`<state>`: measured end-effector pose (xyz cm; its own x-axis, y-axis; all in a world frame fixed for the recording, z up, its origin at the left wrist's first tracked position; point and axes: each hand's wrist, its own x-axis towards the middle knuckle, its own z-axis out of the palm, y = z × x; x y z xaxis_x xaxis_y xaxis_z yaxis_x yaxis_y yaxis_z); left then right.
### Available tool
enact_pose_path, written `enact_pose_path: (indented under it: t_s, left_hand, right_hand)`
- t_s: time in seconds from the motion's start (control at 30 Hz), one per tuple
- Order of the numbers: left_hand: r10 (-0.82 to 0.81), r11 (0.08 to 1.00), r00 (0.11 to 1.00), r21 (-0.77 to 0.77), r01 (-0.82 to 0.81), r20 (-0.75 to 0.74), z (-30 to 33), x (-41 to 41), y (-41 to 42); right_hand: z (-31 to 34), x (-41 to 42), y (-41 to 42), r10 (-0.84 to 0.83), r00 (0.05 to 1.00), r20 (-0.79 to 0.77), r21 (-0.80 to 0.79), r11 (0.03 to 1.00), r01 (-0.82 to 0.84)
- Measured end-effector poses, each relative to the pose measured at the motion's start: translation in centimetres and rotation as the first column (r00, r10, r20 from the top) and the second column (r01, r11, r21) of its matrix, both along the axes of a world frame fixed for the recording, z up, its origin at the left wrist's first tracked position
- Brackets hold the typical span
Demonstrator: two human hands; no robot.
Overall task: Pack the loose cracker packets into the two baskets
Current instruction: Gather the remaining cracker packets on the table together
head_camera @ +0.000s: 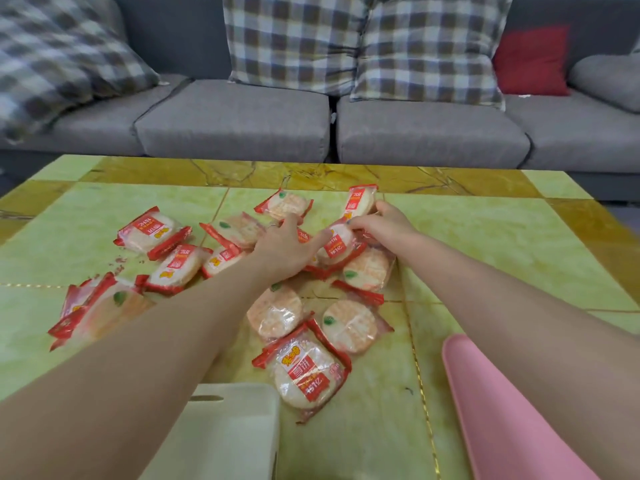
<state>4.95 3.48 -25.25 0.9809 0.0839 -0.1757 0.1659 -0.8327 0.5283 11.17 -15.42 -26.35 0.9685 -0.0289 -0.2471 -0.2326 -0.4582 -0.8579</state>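
Both arms reach from the near edge over the table (485, 237), a green and yellow marbled top; the loose cracker packets (277, 311) lie scattered across its middle, red-edged clear wrappers with round white crackers inside; one packet (310, 370) lies close to the near edge, between the two baskets.

Left hand (285, 245) lies palm down on the pile near the table's centre, fingers spread and fairly straight, touching packets beneath it, nothing curled round any of them; right hand (382, 221) is just beside it toward the far edge, fingers bent over a packet (337, 244) with its label up, gripping it at its top; another packet (358, 200) stands tilted just behind that hand.

White basket (239, 431) at the near edge, left of centre, partly hidden by the left forearm; pink basket (498, 410) at the near right corner, partly hidden by the right forearm; whether either holds packets cannot be told.

Beyond the far edge: a grey sofa (235, 123) with plaid cushions (294, 39) and a red cushion (531, 58).
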Motion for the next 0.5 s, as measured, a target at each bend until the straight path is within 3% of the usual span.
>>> enact_pose_path:
  t_s: [0.1, 0.17, 0.27, 0.37, 0.5]
  left_hand:
    - [-0.088, 0.920, 0.994, 0.388, 0.056, 0.065, 1.8, -1.2, 1.5]
    - [-0.036, 0.863, 0.998, 0.505, 0.005, 0.051, 3.0, -1.3, 3.4]
    - [0.114, 0.910, 0.988, 0.410, -0.062, -0.103, 3.4, -0.9, 6.5]
    - [0.056, 0.980, 0.949, 0.197, 0.007, -0.311, 2.1, -0.9, 7.8]
    - [0.024, 0.979, 0.971, 0.204, 0.026, -0.236, 1.4, -1.3, 5.7]
  right_hand:
    - [0.9, -0.6, -1.0, 0.034, 0.996, -0.079, -0.030, 0.999, -0.037]
    - [1.6, -0.2, -1.7, 0.035, 0.989, -0.142, -0.120, 0.991, -0.053]
    - [2.7, 0.4, -1.8, -0.022, 0.989, -0.143, -0.208, 0.978, -0.008]
    - [3.2, 0.3, -0.6, 0.035, 0.997, -0.071, -0.195, 0.980, -0.048]
    - [1.9, -0.4, 1.4, 0.182, 0.977, -0.115, -0.432, 0.876, -0.214]
